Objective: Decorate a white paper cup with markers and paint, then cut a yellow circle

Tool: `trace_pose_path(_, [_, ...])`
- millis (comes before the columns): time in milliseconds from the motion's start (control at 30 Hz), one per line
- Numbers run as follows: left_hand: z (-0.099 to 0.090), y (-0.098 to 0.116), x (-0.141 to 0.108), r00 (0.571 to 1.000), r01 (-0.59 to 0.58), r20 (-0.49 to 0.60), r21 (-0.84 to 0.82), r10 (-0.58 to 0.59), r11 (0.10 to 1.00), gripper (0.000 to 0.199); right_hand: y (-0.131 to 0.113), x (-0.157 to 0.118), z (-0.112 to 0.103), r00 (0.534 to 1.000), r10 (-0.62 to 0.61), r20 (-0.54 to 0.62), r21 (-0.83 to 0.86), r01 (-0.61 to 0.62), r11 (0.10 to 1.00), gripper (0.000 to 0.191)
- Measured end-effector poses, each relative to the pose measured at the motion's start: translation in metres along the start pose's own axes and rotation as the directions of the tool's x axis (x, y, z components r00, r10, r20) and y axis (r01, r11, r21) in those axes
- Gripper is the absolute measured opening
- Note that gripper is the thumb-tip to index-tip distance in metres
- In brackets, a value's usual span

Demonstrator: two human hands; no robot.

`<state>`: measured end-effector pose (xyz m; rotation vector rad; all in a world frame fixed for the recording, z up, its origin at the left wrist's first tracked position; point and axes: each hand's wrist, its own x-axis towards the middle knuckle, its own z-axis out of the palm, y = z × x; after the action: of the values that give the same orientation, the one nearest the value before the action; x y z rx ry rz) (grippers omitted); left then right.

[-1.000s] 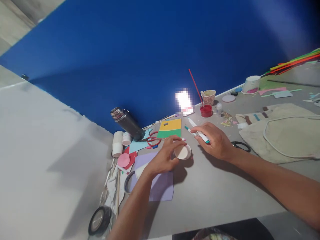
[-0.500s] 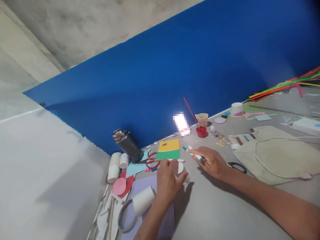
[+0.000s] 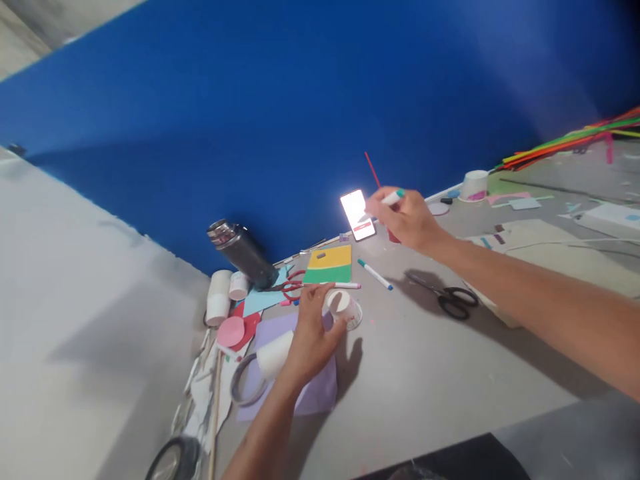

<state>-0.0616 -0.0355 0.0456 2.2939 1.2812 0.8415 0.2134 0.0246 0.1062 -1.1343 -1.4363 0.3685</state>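
My right hand is raised over the far side of the table, its fingers closed around a white marker with a green end. Its fingertips overlap the lit phone leaning by the blue wall; whether they touch the screen I cannot tell. Lower down, my left hand has its fingers and thumb about a small white paper cup, holding it on the table. Just beyond lie a pink-ended marker, a yellow and green card and a second green marker.
Black-handled scissors lie beneath my right forearm. A dark flask, red-handled scissors and a tape roll are at left. Bright sticks lie far right, beyond a beige cloth. A blue wall bounds the back.
My right hand has risen from beside the green marker on the table to the phone, uncovering the black scissors. My left hand stays at the paper cup. The view has tilted down.
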Motion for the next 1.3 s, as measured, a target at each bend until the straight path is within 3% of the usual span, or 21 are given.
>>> trace_pose_path(167, [-0.013, 0.006, -0.028, 0.999, 0.038, -0.037, 0.005, -0.037, 0.999, 0.038, 0.035, -0.057, 0.005, 0.979, 0.002, 0.203, -0.134, 0.026, 0.991, 0.028])
trace_pose_path(267, [-0.014, 0.013, -0.054, 1.000, 0.029, -0.004, 0.003, -0.029, 1.000, 0.030, 0.062, -0.076, 0.008, 0.950, -0.116, 0.289, -0.220, 0.184, 0.958, 0.028])
trace_pose_path(400, [-0.010, 0.019, -0.083, 0.994, 0.106, 0.011, 0.025, -0.106, 0.994, 0.025, 0.082, -0.089, 0.010, 0.843, -0.297, 0.447, -0.336, 0.467, 0.818, 0.031])
trace_pose_path(533, [-0.008, 0.014, -0.089, 0.963, 0.252, 0.045, 0.182, -0.264, 0.951, 0.019, 0.090, -0.103, 0.010, 0.777, -0.368, 0.511, -0.393, 0.592, 0.703, 0.031])
trace_pose_path(667, [0.000, 0.004, -0.072, 0.942, 0.288, 0.056, 0.374, -0.332, 0.882, 0.020, 0.090, -0.112, 0.008, 0.785, -0.365, 0.501, -0.378, 0.578, 0.723, 0.030])
trace_pose_path(767, [0.013, -0.001, -0.057, 0.933, 0.281, 0.091, 0.421, -0.348, 0.863, 0.020, 0.083, -0.111, 0.005, 0.813, -0.361, 0.458, -0.354, 0.539, 0.764, 0.028])
trace_pose_path(867, [0.023, -0.003, -0.051, 0.924, 0.292, 0.121, 0.390, -0.363, 0.873, 0.013, 0.074, -0.105, -0.001, 0.848, -0.389, 0.358, -0.313, 0.502, 0.806, 0.023])
trace_pose_path(967, [0.021, -0.004, -0.053, 0.926, 0.302, 0.109, 0.362, -0.361, 0.882, 0.015, 0.063, -0.099, -0.008, 0.886, -0.375, 0.274, -0.239, 0.440, 0.866, 0.020])
trace_pose_path(1033, [0.012, -0.002, -0.058, 0.930, 0.330, 0.092, 0.218, -0.356, 0.919, 0.018, 0.050, -0.098, -0.012, 0.896, -0.355, 0.266, -0.179, 0.407, 0.896, 0.022])
trace_pose_path(1067, [0.008, 0.000, -0.061, 0.926, 0.362, 0.094, 0.063, -0.367, 0.930, 0.017, 0.041, -0.100, -0.014, 0.894, -0.357, 0.271, -0.151, 0.405, 0.902, 0.025])
trace_pose_path(1100, [0.004, 0.003, -0.065, 0.908, 0.417, 0.115, -0.140, -0.403, 0.898, 0.015, 0.030, -0.103, -0.016, 0.887, -0.367, 0.282, -0.120, 0.412, 0.903, 0.028])
trace_pose_path(1133, [0.001, 0.006, -0.068, 0.877, 0.480, 0.167, -0.365, -0.451, 0.798, 0.014, 0.018, -0.107, -0.019, 0.863, -0.406, 0.300, -0.078, 0.446, 0.892, 0.033])
trace_pose_path(1200, [0.000, 0.014, -0.073, 0.798, 0.561, 0.327, -0.709, -0.506, 0.427, 0.023, -0.008, -0.117, -0.023, 0.782, -0.479, 0.399, 0.027, 0.513, 0.858, 0.043])
trace_pose_path(1233, [0.002, 0.019, -0.075, 0.767, 0.562, 0.401, -0.797, -0.501, 0.222, 0.029, -0.020, -0.123, -0.025, 0.720, -0.512, 0.468, 0.088, 0.539, 0.838, 0.047])
trace_pose_path(1267, [0.006, 0.023, -0.076, 0.750, 0.538, 0.448, -0.842, -0.487, 0.053, 0.034, -0.031, -0.129, -0.026, 0.688, -0.534, 0.491, 0.127, 0.550, 0.826, 0.049])
trace_pose_path(1300, [0.009, 0.026, -0.077, 0.744, 0.502, 0.469, -0.863, -0.476, -0.066, 0.037, -0.039, -0.134, -0.027, 0.632, -0.576, 0.519, 0.184, 0.576, 0.797, 0.050])
